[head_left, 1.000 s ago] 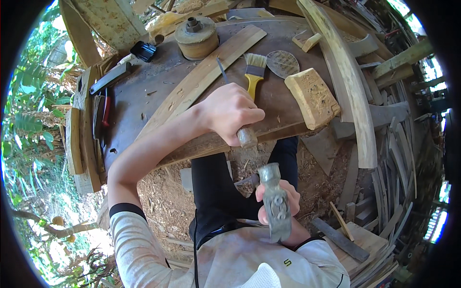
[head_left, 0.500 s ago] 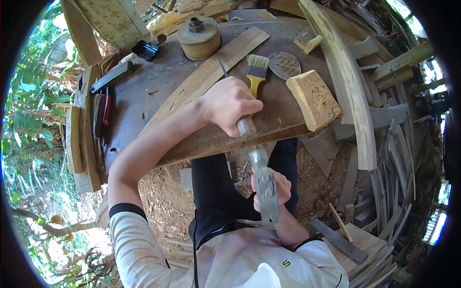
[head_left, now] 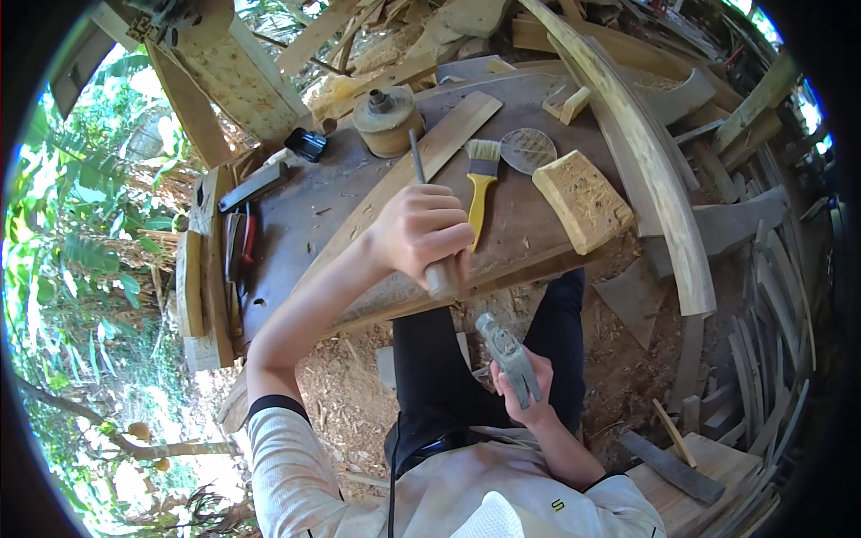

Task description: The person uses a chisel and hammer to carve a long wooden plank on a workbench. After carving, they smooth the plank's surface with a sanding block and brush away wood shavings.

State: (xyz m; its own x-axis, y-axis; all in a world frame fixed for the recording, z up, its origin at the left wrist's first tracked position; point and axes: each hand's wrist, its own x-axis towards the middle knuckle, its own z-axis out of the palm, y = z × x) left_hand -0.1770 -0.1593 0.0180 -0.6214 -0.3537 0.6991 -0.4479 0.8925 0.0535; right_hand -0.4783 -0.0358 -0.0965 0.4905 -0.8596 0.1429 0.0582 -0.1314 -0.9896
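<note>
In the head view, the person's left hand point(head_left: 421, 229) is curled tight around what looks like a chisel point(head_left: 441, 282), with the fingers wrapped right round it. The thick end pokes out of the fist toward the person, so that end is left bare. The thin metal part points away, over the long board point(head_left: 444, 143); whether it touches the wood, one cannot tell. The wrapped grip probably keeps the chisel from wobbling. The right hand point(head_left: 529, 381) grasps a hammer point(head_left: 509, 350) over the lap, its fingers bent around the handle, which is mostly hidden. The hammer's flat face is turned toward the chisel's bare end, near it but not touching. Holding it low and close to the body likely makes it easier to steady. On the table point(head_left: 305, 193), a yellow brush point(head_left: 481, 184) lies just beside the left hand, maybe so it is easy to reach. A round mesh piece point(head_left: 527, 151) lies by the bristles, and a chunky wood block point(head_left: 583, 202) sits near the table's front edge. A red-handled tool point(head_left: 248, 238) lies far off at the left side, perhaps to be out of the way.
</note>
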